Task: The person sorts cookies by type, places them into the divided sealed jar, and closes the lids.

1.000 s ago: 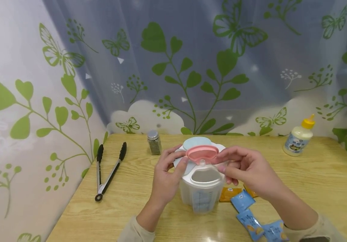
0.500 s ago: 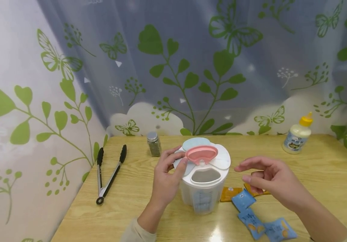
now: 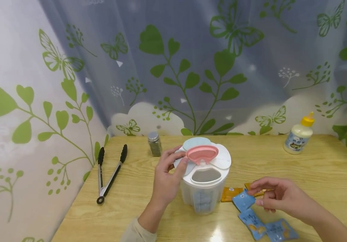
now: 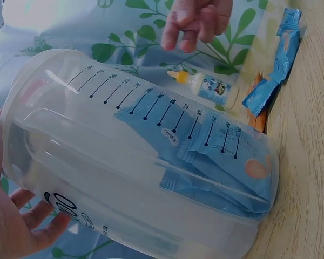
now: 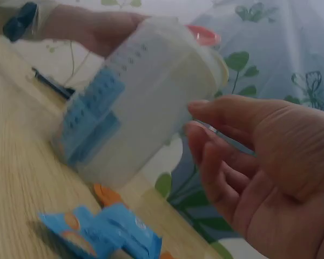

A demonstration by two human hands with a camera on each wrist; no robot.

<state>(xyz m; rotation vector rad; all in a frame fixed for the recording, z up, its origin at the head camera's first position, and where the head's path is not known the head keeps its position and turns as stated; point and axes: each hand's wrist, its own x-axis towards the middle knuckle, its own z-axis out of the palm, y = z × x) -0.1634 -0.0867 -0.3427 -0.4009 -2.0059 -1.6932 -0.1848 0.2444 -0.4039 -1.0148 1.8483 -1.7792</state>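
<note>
Left hand (image 3: 167,178): curled round the lidded container (image 3: 202,195) near its top, pink flap (image 3: 203,154) raised. Right hand (image 3: 285,198): fingers loosely bent, empty, above blue packets (image 3: 244,201) at the container's four o'clock (orange packets (image 3: 231,194) adjoining, one part-hidden by fingers). Jar (image 3: 155,145), ten o'clock; tongs (image 3: 113,179), nine; yellow-capped bottle (image 3: 297,138), two.

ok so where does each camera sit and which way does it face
Head: on the head, facing forward and down at the container; left hand, right hand and both forearms show.
Left wrist: on the left wrist, facing the container's side and blue packets inside; left hand and right hand's fingers show.
Right wrist: on the right wrist, facing the container; right hand and left forearm show.
Shared: head and left wrist both show the yellow-capped bottle.
</note>
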